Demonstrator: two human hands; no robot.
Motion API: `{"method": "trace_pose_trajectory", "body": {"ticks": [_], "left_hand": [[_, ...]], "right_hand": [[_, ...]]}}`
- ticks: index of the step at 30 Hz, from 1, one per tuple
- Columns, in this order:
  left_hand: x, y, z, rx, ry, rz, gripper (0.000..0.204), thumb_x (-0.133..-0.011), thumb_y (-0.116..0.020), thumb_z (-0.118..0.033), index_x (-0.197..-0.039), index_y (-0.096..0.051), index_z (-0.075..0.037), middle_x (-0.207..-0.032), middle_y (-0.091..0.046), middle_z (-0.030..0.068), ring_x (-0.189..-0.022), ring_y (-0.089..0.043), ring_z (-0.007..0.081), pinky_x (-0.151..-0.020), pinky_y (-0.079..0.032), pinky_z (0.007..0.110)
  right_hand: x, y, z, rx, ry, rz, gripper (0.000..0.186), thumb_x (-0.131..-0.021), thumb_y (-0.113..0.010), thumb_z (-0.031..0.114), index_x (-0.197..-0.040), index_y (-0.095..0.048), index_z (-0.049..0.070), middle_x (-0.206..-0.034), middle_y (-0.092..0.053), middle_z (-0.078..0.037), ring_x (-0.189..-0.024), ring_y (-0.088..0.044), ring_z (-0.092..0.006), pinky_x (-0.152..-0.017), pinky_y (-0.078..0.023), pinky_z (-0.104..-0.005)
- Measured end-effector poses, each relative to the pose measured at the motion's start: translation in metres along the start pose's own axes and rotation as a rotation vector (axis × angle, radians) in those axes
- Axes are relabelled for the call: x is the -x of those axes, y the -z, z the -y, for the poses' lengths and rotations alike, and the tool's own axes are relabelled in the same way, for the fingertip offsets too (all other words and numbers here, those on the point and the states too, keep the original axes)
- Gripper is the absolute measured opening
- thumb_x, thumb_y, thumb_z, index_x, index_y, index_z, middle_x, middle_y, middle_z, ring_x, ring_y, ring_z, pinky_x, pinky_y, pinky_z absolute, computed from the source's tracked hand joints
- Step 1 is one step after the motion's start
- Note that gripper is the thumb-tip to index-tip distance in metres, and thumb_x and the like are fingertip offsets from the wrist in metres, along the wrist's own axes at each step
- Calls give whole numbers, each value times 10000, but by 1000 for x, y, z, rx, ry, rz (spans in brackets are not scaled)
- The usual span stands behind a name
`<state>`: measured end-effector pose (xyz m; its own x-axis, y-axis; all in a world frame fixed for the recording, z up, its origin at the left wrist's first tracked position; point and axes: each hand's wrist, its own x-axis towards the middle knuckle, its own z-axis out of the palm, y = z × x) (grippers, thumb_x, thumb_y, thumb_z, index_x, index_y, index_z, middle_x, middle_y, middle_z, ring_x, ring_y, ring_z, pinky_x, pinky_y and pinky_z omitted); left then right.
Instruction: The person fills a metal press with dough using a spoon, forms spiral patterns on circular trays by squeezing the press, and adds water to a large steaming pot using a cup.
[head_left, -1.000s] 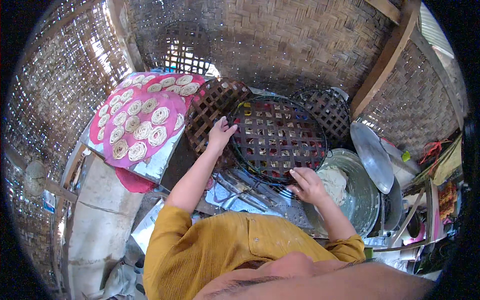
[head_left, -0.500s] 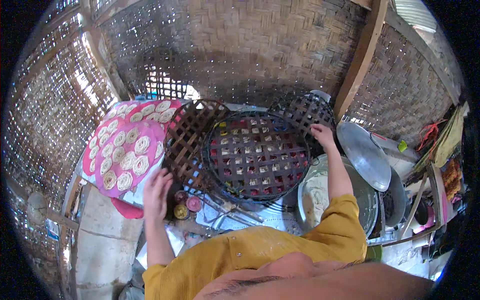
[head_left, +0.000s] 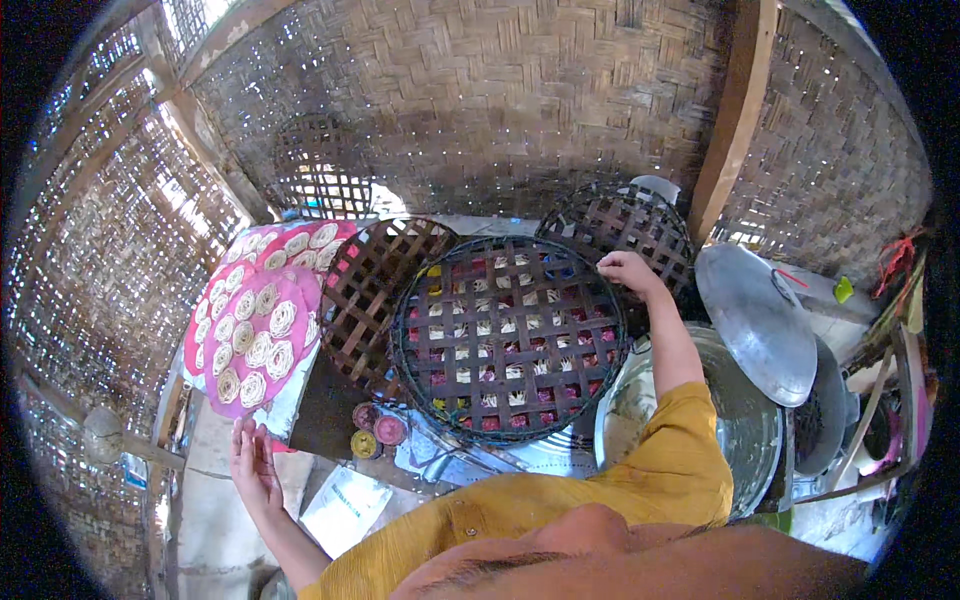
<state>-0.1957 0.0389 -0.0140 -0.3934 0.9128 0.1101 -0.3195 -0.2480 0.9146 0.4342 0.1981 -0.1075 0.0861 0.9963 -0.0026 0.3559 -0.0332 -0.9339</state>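
Note:
My right hand (head_left: pixel 627 272) is at the far right rim of a round, dark openwork woven tray (head_left: pixel 505 375), its fingers curled closed against that rim. Pale strands and red patches show through the lattice. Off to the left, my left hand (head_left: pixel 257 470) is raised with its fingers apart and holds nothing. Just beyond it lies a pink sheet (head_left: pixel 237 400) bearing several round coils of pale strands (head_left: pixel 258 350). A second such sheet is partly covered behind it.
Another woven tray (head_left: pixel 350 290) leans at the left, a third (head_left: pixel 665 240) behind on the right. A large metal pot (head_left: pixel 765 440) stands right, beneath a metal lid (head_left: pixel 755 325). Small pink and yellow cups (head_left: pixel 364 445) and a white packet (head_left: pixel 345 508) are near me. Woven walls close the back.
My left hand has moved left and toward me, beside the pink sheet. My right hand has come in to the tray's rim. The view has shifted, and the tray looks larger and nearer.

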Motion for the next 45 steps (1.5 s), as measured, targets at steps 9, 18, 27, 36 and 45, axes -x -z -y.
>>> {"method": "trace_pose_trajectory", "body": {"ticks": [9, 18, 27, 36, 45], "left_hand": [[9, -9, 3, -51, 22, -52, 386, -850, -497, -118, -1206, -383, -22, -1114, -498, 99, -980, -518, 175, -863, -429, 285], [11, -12, 7, -60, 40, -75, 370, -848, -500, -116, -1191, -398, -18, -1111, -500, 104, -972, -529, 185, -846, -444, 283], [17, -13, 10, -47, 55, -51, 392, -842, -515, -116, -1188, -385, 15, -1085, -511, 109, -951, -542, 183, -822, -457, 276], [22, -12, 10, -29, 66, -49, 354, -843, -509, -97, -1166, -409, 8, -1049, -537, 97, -928, -552, 172, -801, -468, 274], [24, 7, 12, -44, 88, -51, 345, -857, -487, -114, -1173, -406, -2, -1107, -518, 102, -961, -538, 167, -842, -446, 280]], "right_hand": [[-11, 6, 4, -194, -32, -153, 116, -849, -487, 173, -796, -502, 71, -725, -578, -41, -590, -507, -100, -545, -402, -220], [-15, -14, 27, -629, -14, -171, 123, -886, -417, 169, -951, -414, 65, -866, -588, -143, -692, -588, -189, -583, -473, -298], [-17, -29, 40, -692, 2, -305, 152, -904, -360, 219, -993, -352, 96, -979, -565, -129, -675, -605, -220, -542, -484, -313], [-24, -2, 7, -6, -181, -536, 178, -849, -456, 170, -977, -530, 71, -896, -581, -95, -714, -609, -201, -569, -502, -332], [13, 9, 8, 1125, 24, -621, 297, -758, -572, 307, -866, -613, 34, -854, -576, -142, -868, -560, -291, -767, -451, -358]]}}
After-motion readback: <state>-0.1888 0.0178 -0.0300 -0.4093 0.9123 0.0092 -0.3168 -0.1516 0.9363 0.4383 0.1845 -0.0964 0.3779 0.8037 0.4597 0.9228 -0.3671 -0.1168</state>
